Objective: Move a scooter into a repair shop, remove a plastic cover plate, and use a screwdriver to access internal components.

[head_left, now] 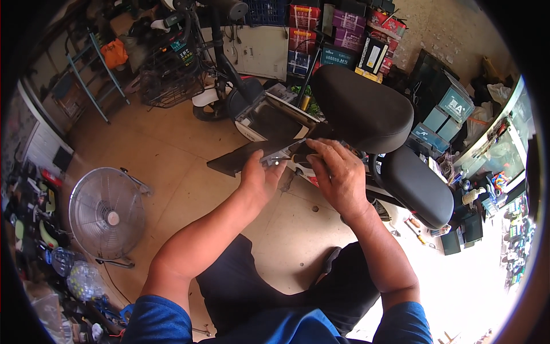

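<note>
My left hand is closed on a dark, flat, pointed panel, its thumb on top near a small shiny metal part. From the other side my right hand grips what looks like a screwdriver, its dark handle partly hidden by the fingers. The tool's shaft points left toward the metal part. Both hands are close together in front of an electric scooter, beside its black front seat and footboard. A second black seat sits behind the first.
A round metal floor fan stands at left, near plastic bottles. At the back are a blue stepladder, a wire basket and stacked coloured boxes. Teal battery boxes and a glass case line the right side.
</note>
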{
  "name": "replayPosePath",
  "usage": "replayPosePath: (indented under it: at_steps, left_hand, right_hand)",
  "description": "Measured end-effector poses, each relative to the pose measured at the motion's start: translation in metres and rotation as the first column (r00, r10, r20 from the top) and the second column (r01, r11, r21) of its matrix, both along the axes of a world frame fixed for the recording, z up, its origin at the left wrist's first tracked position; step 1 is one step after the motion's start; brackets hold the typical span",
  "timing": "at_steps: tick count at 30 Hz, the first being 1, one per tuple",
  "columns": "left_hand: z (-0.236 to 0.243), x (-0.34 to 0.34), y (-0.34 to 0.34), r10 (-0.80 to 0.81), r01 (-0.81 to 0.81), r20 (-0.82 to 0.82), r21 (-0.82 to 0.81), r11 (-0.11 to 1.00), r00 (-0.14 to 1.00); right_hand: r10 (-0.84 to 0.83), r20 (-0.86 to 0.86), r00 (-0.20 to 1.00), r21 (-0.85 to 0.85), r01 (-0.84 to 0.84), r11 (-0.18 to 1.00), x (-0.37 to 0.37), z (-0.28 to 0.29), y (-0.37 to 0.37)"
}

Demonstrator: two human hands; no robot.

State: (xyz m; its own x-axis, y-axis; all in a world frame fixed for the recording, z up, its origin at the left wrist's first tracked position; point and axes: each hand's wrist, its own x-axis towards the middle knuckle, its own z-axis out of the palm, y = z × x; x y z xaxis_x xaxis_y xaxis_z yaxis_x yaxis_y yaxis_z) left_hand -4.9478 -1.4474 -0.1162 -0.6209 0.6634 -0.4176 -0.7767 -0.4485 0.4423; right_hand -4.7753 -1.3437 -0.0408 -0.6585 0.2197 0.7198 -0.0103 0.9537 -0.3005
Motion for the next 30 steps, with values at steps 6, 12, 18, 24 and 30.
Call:
replayPosePath:
  at_steps: [6, 12, 18, 24, 30]
  left_hand:
    - [0.001, 0.0, 0.0, 0.005, -0.005, 0.009, 0.025, 1.0, 1.0]
    - [0.001, -0.005, -0.002, -0.013, 0.013, 0.001, 0.052, 0.999, 1.0]
    - [0.003, 0.001, -0.001, -0.021, 0.021, 0.003, -0.003, 1.0, 1.0]
    - [0.001, -0.001, -0.002, -0.026, 0.026, 0.003, 0.038, 0.999, 1.0]
    - [0.003, 0.0, -0.002, -0.025, 0.025, 0.017, 0.018, 1.0, 1.0]
  right_hand:
    - [-0.016, -0.005, 1.0, -0.241, 0.015, 0.971, 0.004, 0.006, -0.017]
    - [0.025, -0.14, 0.99, 0.066, -0.016, 0.998, -0.003, 0.004, -0.005]
    - [0.017, 0.045, 0.999, -0.17, -0.009, 0.985, 0.004, -0.002, 0.002]
    - [-0.014, -0.107, 0.994, -0.163, -0.004, 0.987, 0.0, 0.005, -0.018]
    - [0.04, -0.101, 0.994, 0.033, -0.037, 0.999, 0.001, 0.01, -0.01]
